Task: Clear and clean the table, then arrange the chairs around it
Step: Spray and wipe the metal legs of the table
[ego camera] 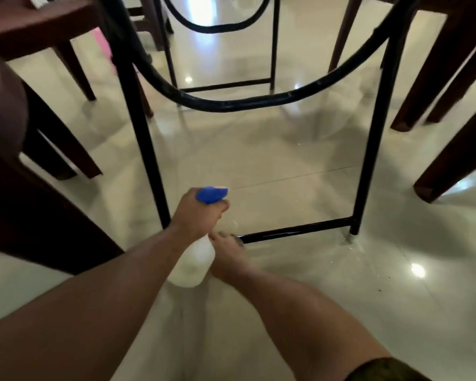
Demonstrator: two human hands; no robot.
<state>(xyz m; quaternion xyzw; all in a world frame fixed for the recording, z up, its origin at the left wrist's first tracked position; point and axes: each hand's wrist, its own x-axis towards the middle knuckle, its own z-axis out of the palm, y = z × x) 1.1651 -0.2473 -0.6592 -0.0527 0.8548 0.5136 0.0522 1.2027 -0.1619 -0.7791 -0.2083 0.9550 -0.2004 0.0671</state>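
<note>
Now | left hand grip clamped on translucent white spray bottle | right hand grip: cannot tell

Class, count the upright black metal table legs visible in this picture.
4. Near left leg; near right leg; far left leg; far right leg. More may lie out of view.

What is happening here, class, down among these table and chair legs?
A person is working low beside the black metal table frame. Their left hand grips a white spray bottle with a blue head, while the right hand reaches to the frame's bottom bar. Brown chairs stand around on the tiled floor.
</note>
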